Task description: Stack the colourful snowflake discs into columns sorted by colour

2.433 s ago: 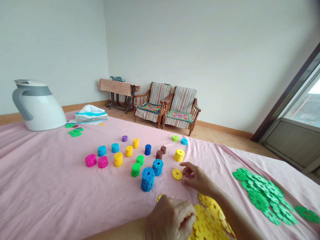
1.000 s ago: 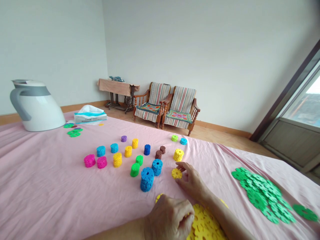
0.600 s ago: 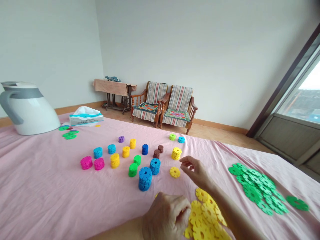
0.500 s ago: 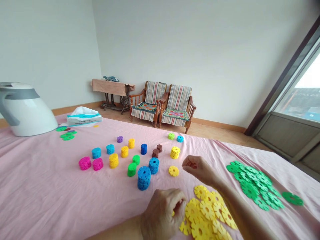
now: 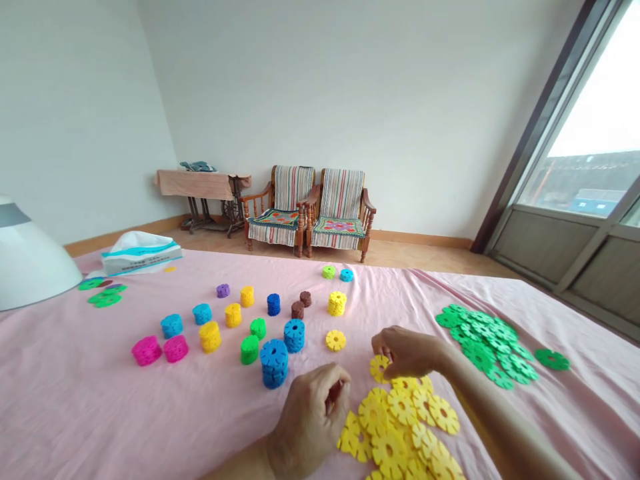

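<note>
My right hand is bent over the far edge of a pile of yellow snowflake discs. Its thumb and fingers close on one yellow disc, whose left part shows beside them. At the near left of the pile, my left hand is curled with thumb and fingertips together; what lies inside it is hidden. A single flat yellow disc lies ahead of both hands. Beyond it stands a short stack of yellow discs. Two taller blue stacks rise just past my left hand.
Small stacks in pink, green, brown and other colours stand on the pink cloth. A heap of green discs lies right. At left are a tissue box and white kettle.
My right hand has come back toward the yellow pile and closed on a disc at its far edge. My left hand stays curled beside the pile. The view has turned slightly right.
</note>
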Motion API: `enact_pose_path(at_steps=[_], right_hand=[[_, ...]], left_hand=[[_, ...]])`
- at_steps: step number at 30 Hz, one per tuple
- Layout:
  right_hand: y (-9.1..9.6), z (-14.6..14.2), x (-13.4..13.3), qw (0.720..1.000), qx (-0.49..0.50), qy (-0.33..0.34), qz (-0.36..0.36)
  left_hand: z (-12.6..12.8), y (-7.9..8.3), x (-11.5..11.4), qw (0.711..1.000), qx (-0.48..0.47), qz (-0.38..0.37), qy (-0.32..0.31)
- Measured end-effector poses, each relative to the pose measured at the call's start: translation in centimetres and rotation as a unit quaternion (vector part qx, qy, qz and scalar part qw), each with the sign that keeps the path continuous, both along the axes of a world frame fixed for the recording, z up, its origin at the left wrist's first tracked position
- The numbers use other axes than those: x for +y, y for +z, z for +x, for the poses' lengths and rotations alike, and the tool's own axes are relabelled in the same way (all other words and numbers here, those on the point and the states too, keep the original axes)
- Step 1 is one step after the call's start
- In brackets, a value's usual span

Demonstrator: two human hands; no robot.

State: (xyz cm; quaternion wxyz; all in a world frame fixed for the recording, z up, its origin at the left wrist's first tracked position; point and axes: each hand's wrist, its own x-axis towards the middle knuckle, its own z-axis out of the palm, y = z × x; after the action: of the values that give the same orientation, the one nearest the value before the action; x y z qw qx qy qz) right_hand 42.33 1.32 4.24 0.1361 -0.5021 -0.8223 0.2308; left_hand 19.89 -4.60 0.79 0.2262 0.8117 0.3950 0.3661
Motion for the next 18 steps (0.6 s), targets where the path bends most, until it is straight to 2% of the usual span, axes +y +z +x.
enact_pose_path(at_steps=[4,7,9,13,18], right_hand=[[1.3,-1.1,0.0,0.993,0.087,0.045,-0.068],[2.2,-2.6,-0.5,0.967,0.199,0.072,-0.139],[2.6,-3.7,-0.9,0.954,0.245,0.074,-0.159],[3.2,-5.0,-1.7,0.963,0.233,0.077,-0.114],[3.2,-5.6,-2.1,0.975,0.197,0.098,-0.032]], left_hand=[[0.0,-0.3,0.4,0.996,-0.063,-0.049,0.031],[0.0,-0.4,0.7,0.99,-0.102,-0.086,0.049],[0.0,-0.4,0.9,0.988,-0.112,-0.097,0.044],[0.1,-0.6,1.0,0.976,-0.153,-0.15,0.022],[0.2,-0.6,1.3,0.936,-0.258,-0.24,0.028]])
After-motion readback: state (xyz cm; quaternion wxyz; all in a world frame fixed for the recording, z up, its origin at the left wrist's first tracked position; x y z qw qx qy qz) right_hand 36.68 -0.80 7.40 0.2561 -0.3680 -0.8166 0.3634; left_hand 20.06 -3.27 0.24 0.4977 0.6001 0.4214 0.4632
